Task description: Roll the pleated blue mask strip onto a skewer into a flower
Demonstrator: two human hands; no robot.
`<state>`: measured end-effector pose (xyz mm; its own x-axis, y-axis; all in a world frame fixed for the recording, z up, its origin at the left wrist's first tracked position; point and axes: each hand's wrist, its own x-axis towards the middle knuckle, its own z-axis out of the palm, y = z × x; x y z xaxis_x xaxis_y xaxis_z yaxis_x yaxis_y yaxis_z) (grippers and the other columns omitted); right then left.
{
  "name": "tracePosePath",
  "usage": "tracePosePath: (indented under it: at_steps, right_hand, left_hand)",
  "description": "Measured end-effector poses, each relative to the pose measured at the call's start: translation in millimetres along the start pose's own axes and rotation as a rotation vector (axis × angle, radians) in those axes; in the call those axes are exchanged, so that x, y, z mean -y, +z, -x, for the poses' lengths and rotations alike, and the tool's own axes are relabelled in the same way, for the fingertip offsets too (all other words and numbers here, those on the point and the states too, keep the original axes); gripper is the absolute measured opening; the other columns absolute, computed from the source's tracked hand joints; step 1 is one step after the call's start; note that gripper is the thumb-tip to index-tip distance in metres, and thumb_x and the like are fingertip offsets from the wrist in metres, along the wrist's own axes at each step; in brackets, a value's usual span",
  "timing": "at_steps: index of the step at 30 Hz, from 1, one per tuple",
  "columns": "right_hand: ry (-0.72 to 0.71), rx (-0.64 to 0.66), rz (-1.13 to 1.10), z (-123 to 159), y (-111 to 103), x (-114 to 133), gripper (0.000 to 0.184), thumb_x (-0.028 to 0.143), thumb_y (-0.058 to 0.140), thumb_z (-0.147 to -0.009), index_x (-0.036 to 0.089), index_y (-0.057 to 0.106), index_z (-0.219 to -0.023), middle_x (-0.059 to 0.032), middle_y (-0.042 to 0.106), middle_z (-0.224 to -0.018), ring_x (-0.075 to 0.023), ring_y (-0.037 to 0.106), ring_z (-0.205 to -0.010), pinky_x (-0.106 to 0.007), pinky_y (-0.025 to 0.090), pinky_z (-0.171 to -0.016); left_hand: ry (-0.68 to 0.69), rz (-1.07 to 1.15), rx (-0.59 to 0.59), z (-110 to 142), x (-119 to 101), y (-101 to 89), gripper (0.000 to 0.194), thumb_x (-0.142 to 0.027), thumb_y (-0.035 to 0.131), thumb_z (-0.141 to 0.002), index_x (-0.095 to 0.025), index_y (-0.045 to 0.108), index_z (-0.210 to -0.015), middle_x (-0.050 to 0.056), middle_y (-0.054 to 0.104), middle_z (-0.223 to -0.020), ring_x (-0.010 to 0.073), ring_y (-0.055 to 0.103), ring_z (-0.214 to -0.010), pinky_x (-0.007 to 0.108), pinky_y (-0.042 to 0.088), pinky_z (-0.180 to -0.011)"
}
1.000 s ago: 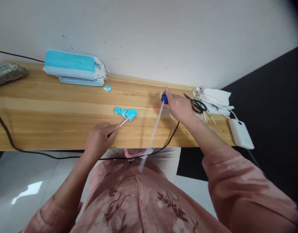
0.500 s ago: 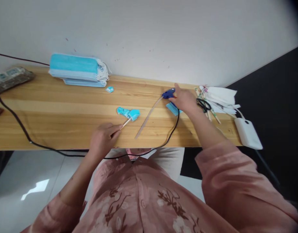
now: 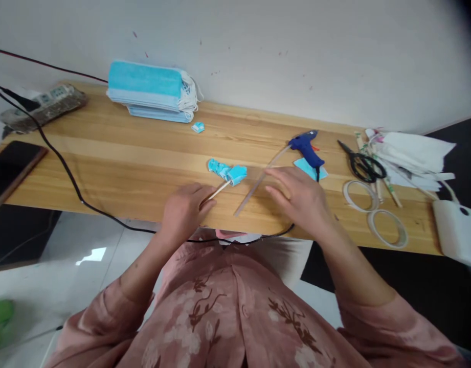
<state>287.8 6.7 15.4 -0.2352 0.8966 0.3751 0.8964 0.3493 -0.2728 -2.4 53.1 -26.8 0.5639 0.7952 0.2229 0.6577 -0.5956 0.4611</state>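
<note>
Head view, table (image 3: 151, 163): spans the frame, ending below left hand (image 3: 186, 208) and right hand (image 3: 298, 197), meeting wall (image 3: 258, 61) along the top; shows wood grain between mask stack (image 3: 145, 84), upper left, and glue gun (image 3: 307, 147), right of centre.
Left hand: pinches pale stick (image 3: 220, 190) between thumb and fingers.
Right hand: spreads thumb from fingers, beside clear rod (image 3: 247, 199); contact unclear.
Blue piece (image 3: 237, 175): lies mid-frame at the stick's tip; looks folded, bright, touching or overlapping crumpled strip (image 3: 218, 167), cannot tell which.

- We count two hands: left hand (image 3: 185, 209), right hand (image 3: 302, 197)
- two tape rolls (image 3: 403, 238)
- one glue gun (image 3: 309, 151)
- one translucent rod (image 3: 250, 193)
- one pair of scissors (image 3: 354, 157)
- one phone (image 3: 15, 166)
- one power strip (image 3: 59, 105)
</note>
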Motion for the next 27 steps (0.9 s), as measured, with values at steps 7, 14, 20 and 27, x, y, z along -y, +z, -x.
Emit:
tracePosePath:
  at_steps: [7,14,20,27]
  right_hand:
    - [-0.218,0.006,-0.052,-27.9,33.5,12.6,0.024,0.022,0.056,-0.103,0.023,0.075,-0.118,-0.0094,0.079,-0.116,-0.0266,0.069,-0.106,-0.045,0.056,-0.093]
    - [-0.268,0.068,-0.004,-38.7,39.9,9.3,0.025,0.023,0.056,-0.104,0.023,0.076,-0.118,-0.0084,0.079,-0.118,-0.0264,0.067,-0.107,-0.045,0.057,-0.092]
    - [-0.292,0.115,0.012,-45.7,39.2,7.5,0.023,0.024,0.058,-0.103,0.024,0.075,-0.119,-0.0077,0.078,-0.119,-0.027,0.066,-0.111,-0.046,0.056,-0.094]
    - [-0.356,0.222,0.075,-62.9,34.6,6.3,0.021,0.028,0.057,-0.104,0.023,0.075,-0.113,-0.0084,0.078,-0.117,-0.0293,0.067,-0.11,-0.047,0.054,-0.089]
  left_hand:
    - [0.021,-0.019,-0.021,1.5,0.4,1.8,0.026,-0.029,0.054,-0.105,-0.019,0.075,-0.118,0.009,0.076,-0.1,0.0238,0.066,-0.088,0.035,0.048,-0.076]
    - [0.079,-0.04,-0.095,2.6,2.2,7.4,0.035,-0.033,0.046,-0.109,-0.019,0.078,-0.112,0.009,0.075,-0.091,0.0217,0.064,-0.079,0.035,0.044,-0.07]
    - [0.047,-0.05,-0.105,3.2,-1.2,7.7,0.047,-0.039,0.038,-0.111,-0.02,0.079,-0.097,0.007,0.068,-0.078,0.0203,0.058,-0.072,0.034,0.039,-0.064]
    - [0.057,-0.028,-0.096,4.2,-1.6,6.1,0.036,-0.035,0.044,-0.11,-0.018,0.076,-0.113,0.007,0.071,-0.085,0.0226,0.063,-0.077,0.035,0.044,-0.069]
